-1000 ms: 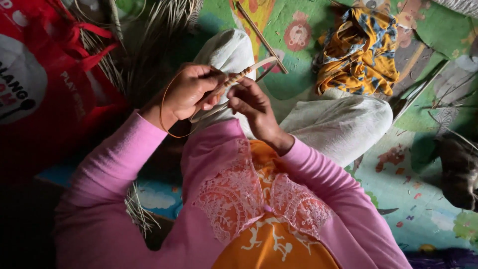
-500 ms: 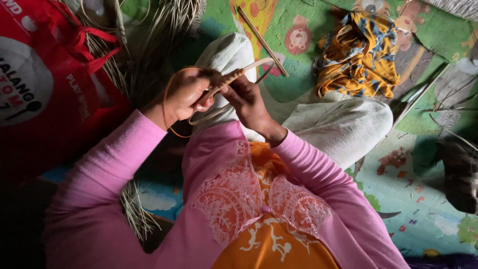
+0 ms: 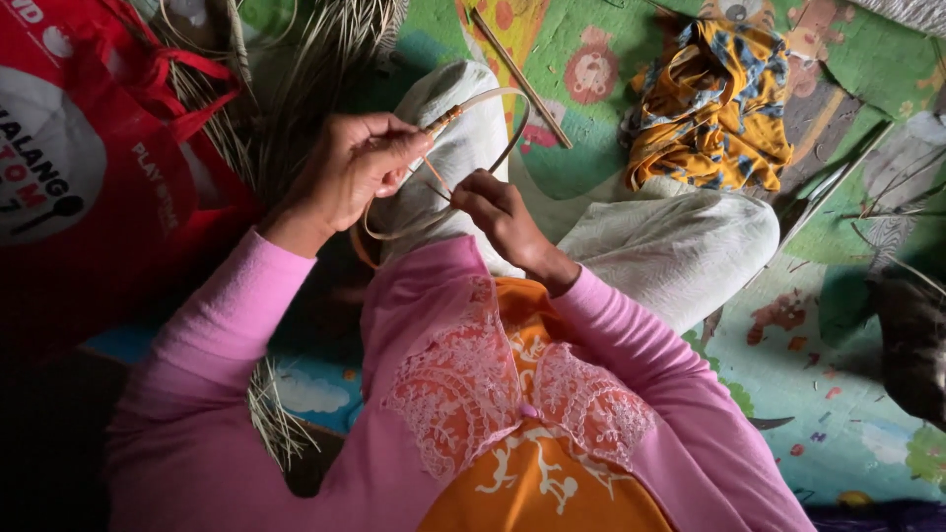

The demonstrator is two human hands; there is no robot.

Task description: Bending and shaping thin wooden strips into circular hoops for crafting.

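The person wears a pink long-sleeved top (image 3: 325,394) with a white lace panel (image 3: 473,394) at the chest. Beneath it shows an orange garment (image 3: 542,493) with white figures. Pale, off-white trousers (image 3: 680,246) cover the legs.

— What sort of place is this?

— A home floor used for handcraft. The person sits on a colourful children's play mat (image 3: 591,148) printed with cartoon figures.

— What else shows it?

— Left of the mat lies a red shopping bag (image 3: 89,167), with dried grass fibres (image 3: 325,49) just beside it. On the mat's upper part rests a crumpled yellow patterned cloth (image 3: 709,108).
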